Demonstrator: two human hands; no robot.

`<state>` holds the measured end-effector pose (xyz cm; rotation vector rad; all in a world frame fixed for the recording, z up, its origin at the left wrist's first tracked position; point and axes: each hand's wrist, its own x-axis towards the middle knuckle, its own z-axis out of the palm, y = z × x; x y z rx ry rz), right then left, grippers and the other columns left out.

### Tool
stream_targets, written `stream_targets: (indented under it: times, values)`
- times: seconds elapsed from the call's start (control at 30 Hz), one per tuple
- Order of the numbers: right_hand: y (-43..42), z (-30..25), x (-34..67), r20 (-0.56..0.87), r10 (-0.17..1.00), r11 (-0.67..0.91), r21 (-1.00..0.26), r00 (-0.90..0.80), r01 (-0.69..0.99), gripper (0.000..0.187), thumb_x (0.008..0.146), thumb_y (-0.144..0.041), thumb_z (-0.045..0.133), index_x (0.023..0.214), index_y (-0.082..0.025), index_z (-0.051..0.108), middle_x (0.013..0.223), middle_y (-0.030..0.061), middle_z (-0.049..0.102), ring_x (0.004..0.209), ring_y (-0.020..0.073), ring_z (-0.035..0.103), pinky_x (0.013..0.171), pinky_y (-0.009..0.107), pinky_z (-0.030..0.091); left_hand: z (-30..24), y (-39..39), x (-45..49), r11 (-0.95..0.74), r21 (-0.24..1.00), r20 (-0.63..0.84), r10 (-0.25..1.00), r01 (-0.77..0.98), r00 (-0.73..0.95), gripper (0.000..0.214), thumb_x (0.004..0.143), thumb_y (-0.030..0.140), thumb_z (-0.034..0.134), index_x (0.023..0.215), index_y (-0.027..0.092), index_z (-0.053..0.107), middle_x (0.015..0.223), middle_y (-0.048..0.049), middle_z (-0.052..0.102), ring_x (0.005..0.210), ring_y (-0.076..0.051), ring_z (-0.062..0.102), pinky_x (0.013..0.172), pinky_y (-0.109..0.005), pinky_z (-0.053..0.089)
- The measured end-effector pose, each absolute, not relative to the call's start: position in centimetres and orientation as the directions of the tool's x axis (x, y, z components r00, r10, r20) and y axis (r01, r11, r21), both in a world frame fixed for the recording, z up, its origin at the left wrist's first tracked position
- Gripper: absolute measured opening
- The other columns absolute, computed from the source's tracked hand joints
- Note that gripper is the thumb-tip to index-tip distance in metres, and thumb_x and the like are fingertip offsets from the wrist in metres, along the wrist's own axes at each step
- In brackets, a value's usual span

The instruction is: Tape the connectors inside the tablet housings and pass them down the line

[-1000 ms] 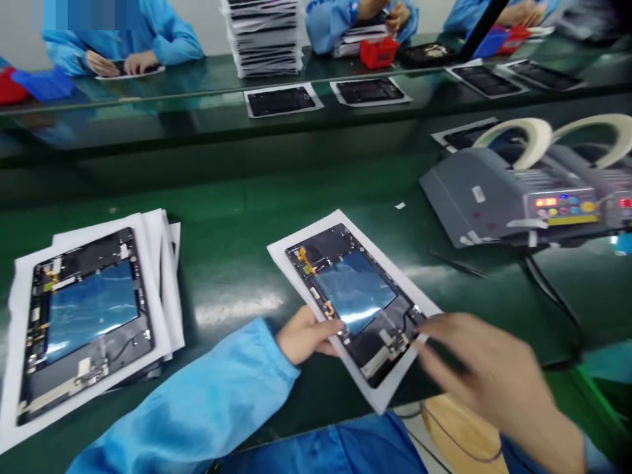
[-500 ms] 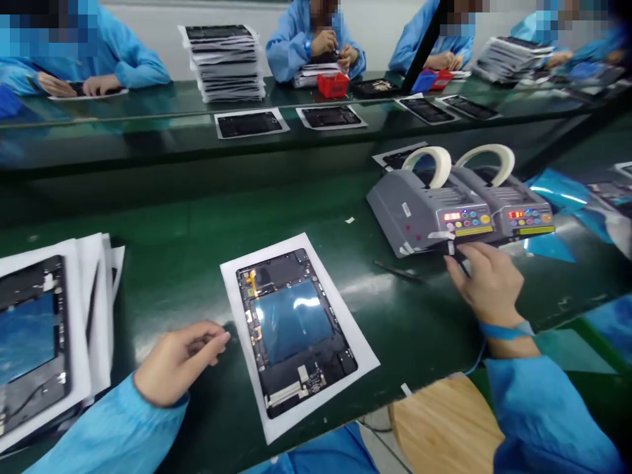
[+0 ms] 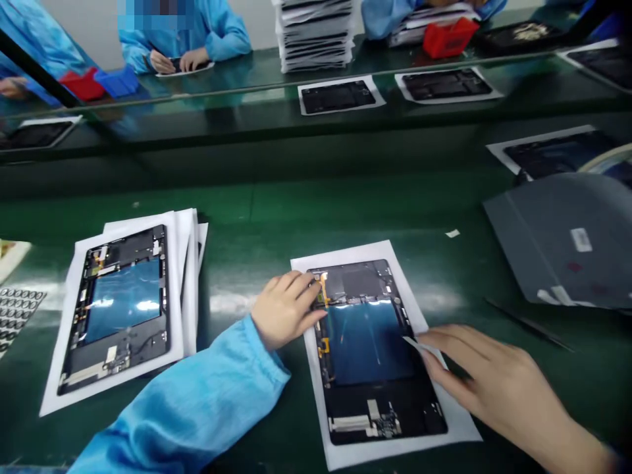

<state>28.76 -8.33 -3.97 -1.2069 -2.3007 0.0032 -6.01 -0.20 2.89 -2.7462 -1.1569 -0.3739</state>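
An opened tablet chassis [image 3: 370, 342] with a blue battery film lies on a white sheet [image 3: 439, 428] in front of me. My left hand [image 3: 286, 309] rests on its upper left corner, fingers curled against the frame. My right hand [image 3: 494, 388] comes in from the lower right and pinches a small strip of white tape [image 3: 419, 345] over the chassis's right edge.
A stack of similar chassis on white sheets [image 3: 123, 303] lies to the left, beside a sheet of small black pads [image 3: 17, 309]. A grey tape dispenser [image 3: 567, 243] and a thin black tool [image 3: 528, 322] sit at right. Across the green bench, other people in blue coats work near stacked trays [image 3: 316, 33].
My right hand left the tape dispenser and came back to the chassis with a strip of tape. My left hand moved onto the chassis's upper left corner. The view swung left.
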Motion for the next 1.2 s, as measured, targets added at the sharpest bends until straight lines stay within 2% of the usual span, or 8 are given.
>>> stream_targets:
  times: [0.1, 0.2, 0.3, 0.53, 0.93, 1.2]
  values:
    - [-3.6, -2.1, 21.8, 0.476, 0.716, 0.666, -0.244, -0.511, 0.705, 0.019, 0.089, -0.023, 0.059, 0.107, -0.021, 0.065, 0.1, 0.003, 0.07, 0.087, 0.0142, 0.066, 0.074, 0.026, 0.051, 1.8, 0.1, -6.0, -0.713, -0.053, 0.216, 0.676, 0.699, 0.705, 0.044, 0.097, 0.051, 0.047, 0.119, 0.016, 0.063, 0.119, -0.0137, 0.065, 0.108, -0.027, 0.058, 0.087, -0.038, 0.046]
    - [0.6, -0.5, 17.4, 0.57, 0.655, 0.679, -0.157, -0.496, 0.717, 0.015, 0.089, -0.018, 0.058, 0.101, -0.018, 0.066, 0.094, 0.0035, 0.071, 0.083, 0.0137, 0.066, 0.071, 0.024, 0.049, 1.3, -0.2, -6.0, -0.716, -0.016, 0.191, 0.683, 0.698, 0.705, 0.047, 0.096, 0.053, 0.05, 0.122, 0.016, 0.061, 0.122, -0.013, 0.064, 0.112, -0.027, 0.056, 0.092, -0.039, 0.042]
    - [2.6, 0.5, 15.4, 0.587, 0.605, 0.699, -0.068, -0.538, 0.712, 0.01, 0.088, -0.014, 0.059, 0.094, -0.016, 0.065, 0.087, 0.0028, 0.07, 0.075, 0.0129, 0.065, 0.068, 0.024, 0.047, 1.1, -0.5, -5.9, -0.702, 0.036, 0.221, 0.7, 0.711, 0.679, 0.047, 0.097, 0.051, 0.047, 0.124, 0.015, 0.06, 0.121, -0.0114, 0.064, 0.113, -0.027, 0.054, 0.096, -0.041, 0.04]
    - [2.5, 0.5, 15.3, 0.543, 0.58, 0.719, 0.009, -0.607, 0.695, 0.007, 0.088, -0.015, 0.061, 0.094, -0.015, 0.065, 0.088, 0.0021, 0.071, 0.074, 0.0129, 0.064, 0.069, 0.026, 0.045, 1.3, -0.8, -5.4, -0.699, 0.09, 0.243, 0.706, 0.709, 0.665, 0.042, 0.099, 0.044, 0.045, 0.121, 0.013, 0.061, 0.126, -0.009, 0.063, 0.112, -0.027, 0.054, 0.098, -0.042, 0.04]
    - [2.3, 0.1, 15.6, 0.498, 0.563, 0.747, 0.033, -0.659, 0.664, 0.007, 0.09, -0.015, 0.06, 0.093, -0.017, 0.066, 0.09, 0.0028, 0.07, 0.076, 0.0126, 0.062, 0.071, 0.026, 0.043, 1.2, -0.8, -5.4, -0.687, 0.117, 0.212, 0.722, 0.717, 0.658, 0.04, 0.098, 0.044, 0.048, 0.12, 0.014, 0.061, 0.127, -0.0085, 0.062, 0.115, -0.028, 0.052, 0.101, -0.043, 0.038]
    - [2.2, 0.1, 15.3, 0.47, 0.567, 0.739, 0.073, -0.677, 0.67, 0.016, 0.091, -0.016, 0.057, 0.103, -0.015, 0.069, 0.09, 0.0035, 0.069, 0.078, 0.0133, 0.059, 0.066, 0.028, 0.041, 1.1, -0.8, -5.3, -0.686, 0.108, 0.245, 0.719, 0.719, 0.65, 0.039, 0.096, 0.043, 0.051, 0.118, 0.014, 0.062, 0.125, -0.0081, 0.063, 0.113, -0.027, 0.052, 0.1, -0.043, 0.04]
